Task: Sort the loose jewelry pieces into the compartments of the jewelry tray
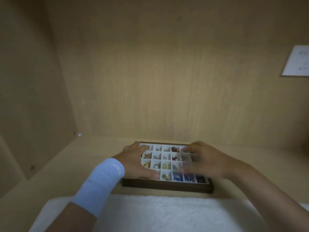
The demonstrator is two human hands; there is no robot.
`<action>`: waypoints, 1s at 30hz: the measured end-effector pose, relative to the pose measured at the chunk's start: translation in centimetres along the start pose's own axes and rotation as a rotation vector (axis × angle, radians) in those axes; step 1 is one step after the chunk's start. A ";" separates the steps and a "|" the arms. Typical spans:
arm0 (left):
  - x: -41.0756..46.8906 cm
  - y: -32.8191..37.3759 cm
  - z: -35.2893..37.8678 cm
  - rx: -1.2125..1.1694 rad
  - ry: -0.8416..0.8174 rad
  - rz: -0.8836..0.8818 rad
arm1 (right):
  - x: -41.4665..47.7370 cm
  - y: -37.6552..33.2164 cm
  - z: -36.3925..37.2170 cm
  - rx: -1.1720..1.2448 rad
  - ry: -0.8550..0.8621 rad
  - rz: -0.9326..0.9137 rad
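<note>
Head view, looking down into a light wooden alcove. The jewelry tray [167,186], dark-framed with a grid of white compartments, lies flat on the tabletop [83,156] in the lower middle of the frame, just beyond a white fleecy cloth [167,213] along the bottom edge.

Compartments hold gold pieces [148,155] at left, a red piece [174,149] in the top row and blue pieces [177,177] in the bottom row toward the right; other small pieces are too small to identify.

The left hand [135,162], with a light blue wrist sleeve [102,183], lies over the tray's left columns. Its fingers [133,146] are extended and spread toward the tray's upper left corner, with the thumb near the bottom row.

The right hand [205,161] is over the tray's right columns and is blurred. Its fingers [194,146] curve down toward the top-right compartments; whether they pinch a piece cannot be told.

A white paper sheet [296,61] is on the back panel at the upper right.
</note>
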State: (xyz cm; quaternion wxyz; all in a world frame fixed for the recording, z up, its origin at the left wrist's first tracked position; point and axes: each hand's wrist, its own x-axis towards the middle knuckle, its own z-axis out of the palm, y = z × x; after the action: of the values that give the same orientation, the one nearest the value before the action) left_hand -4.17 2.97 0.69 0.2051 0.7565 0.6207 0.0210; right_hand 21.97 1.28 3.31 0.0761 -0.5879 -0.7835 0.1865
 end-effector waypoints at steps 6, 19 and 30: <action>-1.7 -0.8 2.3 -0.213 0.065 0.004 | -3.0 2.0 2.4 0.085 -0.131 0.078; 0.0 -2.8 2.8 -0.313 0.367 -0.048 | -0.2 2.4 3.8 0.138 0.068 0.068; 0.9 -3.4 3.5 -0.264 0.370 -0.050 | 1.7 3.7 5.3 0.070 0.082 0.036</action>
State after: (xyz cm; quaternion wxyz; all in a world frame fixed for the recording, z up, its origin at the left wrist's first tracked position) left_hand -6.12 3.33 -3.88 0.1855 0.6908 0.6580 0.2355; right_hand 22.93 2.74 -3.13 0.1254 -0.6059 -0.7621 0.1907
